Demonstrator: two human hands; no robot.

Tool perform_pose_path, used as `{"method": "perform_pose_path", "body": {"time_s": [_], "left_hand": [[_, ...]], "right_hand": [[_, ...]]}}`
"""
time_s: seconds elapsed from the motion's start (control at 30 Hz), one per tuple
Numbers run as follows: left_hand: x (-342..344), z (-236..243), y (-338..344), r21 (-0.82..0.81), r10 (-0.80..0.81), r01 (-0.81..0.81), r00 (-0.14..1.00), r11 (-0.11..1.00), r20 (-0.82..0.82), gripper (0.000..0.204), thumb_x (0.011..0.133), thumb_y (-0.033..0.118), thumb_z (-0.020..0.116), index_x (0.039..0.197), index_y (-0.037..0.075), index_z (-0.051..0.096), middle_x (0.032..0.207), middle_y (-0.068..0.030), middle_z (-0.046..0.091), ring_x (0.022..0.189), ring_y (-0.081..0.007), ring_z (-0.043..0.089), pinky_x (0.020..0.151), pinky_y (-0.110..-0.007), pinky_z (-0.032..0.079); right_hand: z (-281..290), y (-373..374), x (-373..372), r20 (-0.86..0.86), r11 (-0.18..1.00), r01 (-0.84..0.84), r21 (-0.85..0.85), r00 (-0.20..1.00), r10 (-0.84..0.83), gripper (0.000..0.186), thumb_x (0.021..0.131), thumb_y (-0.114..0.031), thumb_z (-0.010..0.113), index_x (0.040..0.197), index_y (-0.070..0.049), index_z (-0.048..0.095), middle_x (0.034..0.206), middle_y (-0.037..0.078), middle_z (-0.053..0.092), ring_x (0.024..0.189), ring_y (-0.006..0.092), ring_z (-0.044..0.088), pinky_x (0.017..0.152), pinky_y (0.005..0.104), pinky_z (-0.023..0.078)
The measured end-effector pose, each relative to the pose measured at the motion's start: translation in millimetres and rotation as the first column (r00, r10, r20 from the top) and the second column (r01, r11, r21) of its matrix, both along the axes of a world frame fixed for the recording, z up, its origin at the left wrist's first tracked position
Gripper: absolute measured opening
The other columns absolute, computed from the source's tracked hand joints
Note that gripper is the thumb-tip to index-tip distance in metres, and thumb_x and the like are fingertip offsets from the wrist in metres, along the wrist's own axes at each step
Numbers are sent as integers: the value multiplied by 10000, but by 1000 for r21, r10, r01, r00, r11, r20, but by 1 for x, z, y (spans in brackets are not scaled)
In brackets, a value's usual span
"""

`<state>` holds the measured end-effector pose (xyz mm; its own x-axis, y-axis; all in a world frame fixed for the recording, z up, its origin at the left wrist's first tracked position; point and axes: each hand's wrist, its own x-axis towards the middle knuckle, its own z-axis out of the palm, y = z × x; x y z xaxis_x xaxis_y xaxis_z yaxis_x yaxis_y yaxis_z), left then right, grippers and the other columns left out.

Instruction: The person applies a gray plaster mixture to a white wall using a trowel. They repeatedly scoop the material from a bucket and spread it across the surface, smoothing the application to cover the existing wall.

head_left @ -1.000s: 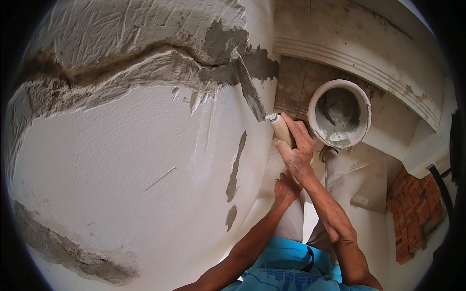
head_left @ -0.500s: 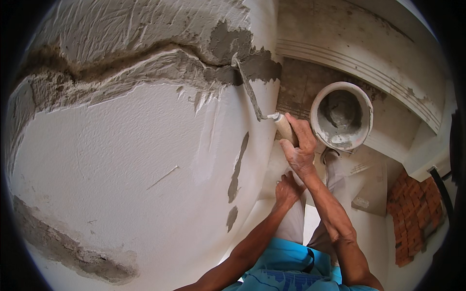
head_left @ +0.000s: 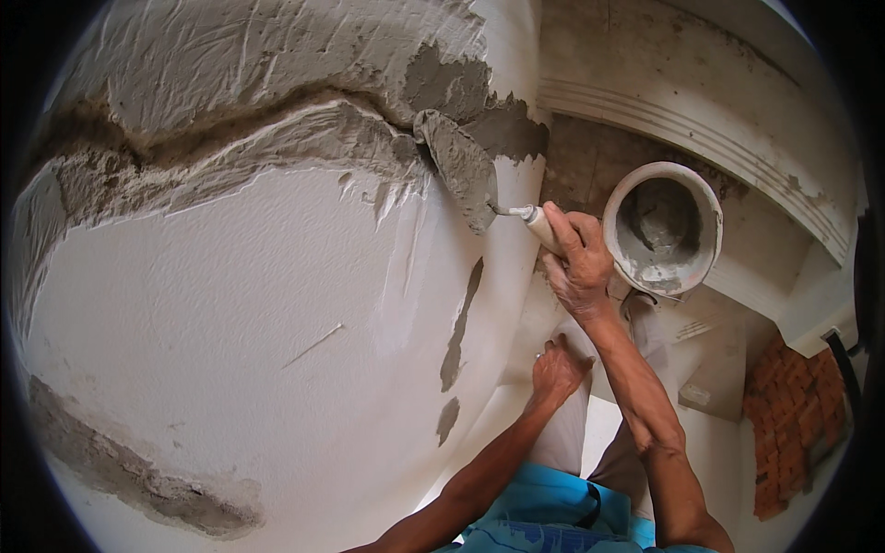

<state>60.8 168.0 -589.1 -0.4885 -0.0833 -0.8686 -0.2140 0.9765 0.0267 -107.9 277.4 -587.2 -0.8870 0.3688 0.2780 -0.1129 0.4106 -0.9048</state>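
Note:
My right hand [head_left: 581, 263] is closed round the handle of a trowel [head_left: 461, 170]. Grey mortar coats the blade, whose tip meets the wall at the right end of a long crack [head_left: 267, 97]. Darker, wet-looking mortar [head_left: 447, 83] lies around that end, above and to the right of the blade. My left hand [head_left: 560, 370] rests over my knee with its fingers loosely apart and nothing visible in it. Just right of my right hand stands a pale bucket [head_left: 619, 235] with grey mortar inside.
The white wall [head_left: 212, 276] fills the left side, with a rough grey strip [head_left: 138, 475] low down. Dark mortar smears [head_left: 458, 332] run down near its edge. Grooved steps [head_left: 682, 120] rise beyond the bucket. A patch of red brick [head_left: 795, 415] lies at far right.
The trowel has rolled from nearly edge-on to showing its broad mortar-covered face, its tip moving slightly left and down. My left hand stays by my knee. The view has shifted slightly.

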Motion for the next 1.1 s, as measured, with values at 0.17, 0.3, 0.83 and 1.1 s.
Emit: {"method": "perform_pose_path", "body": {"time_s": [0.17, 0.3, 0.83, 1.1], "left_hand": [[1, -1, -2, 21, -9, 9, 1000, 1000, -10, 844, 827, 506, 783, 1393, -36, 470, 1132, -276, 640, 1014, -455, 669, 877, -518, 546], [1, -1, -1, 6, -29, 30, 999, 1000, -27, 833, 832, 518, 775, 1387, -31, 483, 1121, -272, 643, 1006, -449, 674, 865, -512, 551], [-4, 0, 3, -21, -5, 5, 1000, 1000, -23, 827, 800, 525, 800, 1357, -19, 520, 1127, -254, 654, 1019, -450, 676, 895, -510, 548], [-5, 2, 3, -13, -10, 10, 999, 1000, -36, 792, 807, 499, 798, 1344, -16, 524, 1149, -254, 647, 1020, -441, 678, 883, -509, 553]], "right_hand": [[-13, -9, -1, -37, 1000, -17, 26, 999, 18, 803, 609, 23, 813, 1365, -212, 682, 994, 41, 594, 849, 224, 637, 673, 349, 567], [-19, -9, -4, -37, 999, -25, 37, 999, 26, 809, 600, 23, 812, 1359, -226, 684, 996, 42, 590, 846, 228, 631, 659, 348, 565], [-30, 23, 13, 92, 995, -60, 82, 994, 53, 782, 619, 42, 770, 1351, -220, 693, 945, 43, 611, 836, 235, 633, 673, 363, 550], [-9, 21, 21, 180, 977, -84, -194, 976, 120, 774, 632, 46, 745, 1376, -155, 673, 943, 83, 609, 862, 242, 625, 752, 369, 536]]}}
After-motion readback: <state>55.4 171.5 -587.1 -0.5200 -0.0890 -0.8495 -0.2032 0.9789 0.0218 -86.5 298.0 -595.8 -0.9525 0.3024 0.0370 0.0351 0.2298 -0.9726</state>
